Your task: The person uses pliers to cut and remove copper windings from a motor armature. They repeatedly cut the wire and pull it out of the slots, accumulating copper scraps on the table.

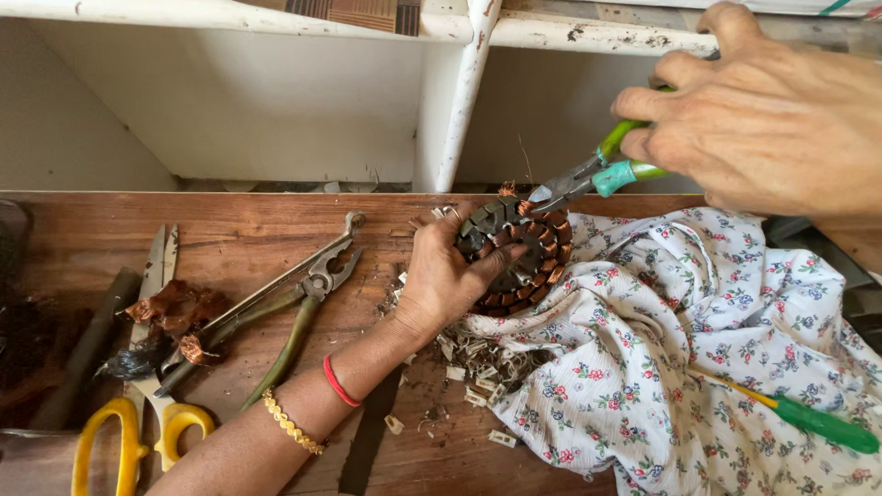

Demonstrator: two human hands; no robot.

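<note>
Left hand point(441, 276) grips stator point(516, 257); right hand point(763, 119) (likely) bites with cutters point(588, 176).

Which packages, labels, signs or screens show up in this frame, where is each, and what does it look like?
None: no package, label, sign or screen is in view.
What is there: the left hand holding a round copper-wound stator on the wooden table.
The right hand holding green-handled cutters at its top edge.

Yellow-handled scissors point(138, 404), combination pliers point(294, 303), green screwdriver point(808, 421)
</note>
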